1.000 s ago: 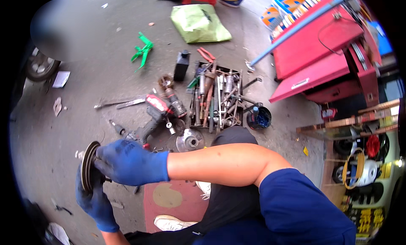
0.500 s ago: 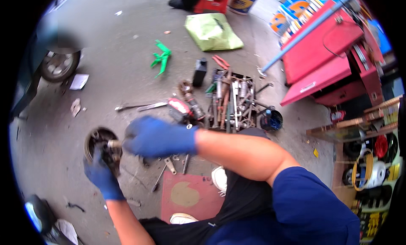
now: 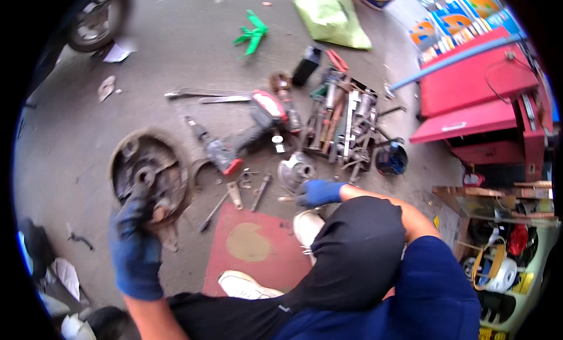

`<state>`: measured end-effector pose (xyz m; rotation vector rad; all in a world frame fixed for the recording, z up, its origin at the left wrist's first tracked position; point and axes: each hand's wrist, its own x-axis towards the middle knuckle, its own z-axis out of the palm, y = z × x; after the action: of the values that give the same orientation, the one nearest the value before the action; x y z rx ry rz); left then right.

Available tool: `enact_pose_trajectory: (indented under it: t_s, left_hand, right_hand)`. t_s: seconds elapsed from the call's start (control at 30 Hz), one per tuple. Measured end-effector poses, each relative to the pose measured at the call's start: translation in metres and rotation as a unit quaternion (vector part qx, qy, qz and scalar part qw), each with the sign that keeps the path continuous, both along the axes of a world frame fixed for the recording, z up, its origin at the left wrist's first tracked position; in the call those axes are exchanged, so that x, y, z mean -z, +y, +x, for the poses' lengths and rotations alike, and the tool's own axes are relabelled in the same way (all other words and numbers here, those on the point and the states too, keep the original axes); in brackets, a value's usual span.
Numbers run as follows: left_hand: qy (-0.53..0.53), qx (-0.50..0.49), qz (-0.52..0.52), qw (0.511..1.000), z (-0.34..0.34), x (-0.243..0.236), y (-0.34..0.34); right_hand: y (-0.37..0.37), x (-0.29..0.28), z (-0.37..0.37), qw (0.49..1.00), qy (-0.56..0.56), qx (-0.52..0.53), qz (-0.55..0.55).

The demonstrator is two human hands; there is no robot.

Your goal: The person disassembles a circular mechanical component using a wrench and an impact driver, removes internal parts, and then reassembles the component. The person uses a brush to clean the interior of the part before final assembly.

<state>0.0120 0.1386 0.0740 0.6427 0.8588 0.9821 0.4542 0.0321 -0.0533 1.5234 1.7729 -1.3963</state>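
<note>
My left hand [image 3: 138,240], in a blue glove, grips a round, dirty metal brake drum assembly [image 3: 126,164] by its lower edge. Its open inner side, with a central hub hole, faces up. Curled low beside my right knee is my gloved right hand [image 3: 319,193]. A short tan stub [image 3: 286,198] shows at its fingertips; blur hides what the fingers hold. Just beyond that hand, a silver round metal part [image 3: 296,171] lies on the ground. A cordless driver [image 3: 214,146] with a red end lies between the drum assembly and a larger red-and-black power tool [image 3: 267,114].
A tray of wrenches and sockets [image 3: 346,117] lies ahead to the right, near a black bottle [image 3: 307,65] and red-handled pliers [image 3: 337,60]. A red tool cabinet [image 3: 478,88] stands at the right. A red mat [image 3: 258,255] lies under my feet; a vehicle wheel [image 3: 94,23] is far left.
My right hand has moved away from the drum assembly, rightward and back toward my knee. The assembly is now in fuller view, with my left hand still on it. The whole view has shifted.
</note>
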Motion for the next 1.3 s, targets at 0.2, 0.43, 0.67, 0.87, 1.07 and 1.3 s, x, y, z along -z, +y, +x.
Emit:
enact_pose_trajectory:
  t_s: [0.2,0.43,0.67,0.87,1.07,1.3]
  left_hand:
    - [0.385,0.045,0.096,0.917,0.030,-0.030,-0.025]
    - [0.311,0.044,0.005,0.949,0.082,-0.016,-0.028]
    - [0.345,0.202,-0.035,0.916,0.133,-0.025,-0.031]
    - [0.463,0.246,0.175,0.833,0.105,-0.026,-0.027]
    - [0.502,0.272,0.295,0.766,0.099,-0.020,-0.021]
    - [0.516,0.231,0.209,0.798,0.109,-0.042,-0.029]
  right_hand:
    - [-0.054,-0.006,0.047,0.950,-0.032,0.220,0.219]
    - [-0.095,-0.098,0.212,0.726,-0.328,0.487,0.358]
    - [-0.095,-0.036,0.252,0.680,-0.265,0.518,0.447]
    - [-0.158,-0.069,0.326,0.562,-0.156,0.684,0.437]
    - [-0.159,-0.076,0.315,0.594,-0.111,0.636,0.479]
    - [-0.162,-0.099,0.318,0.443,0.064,0.785,0.429]
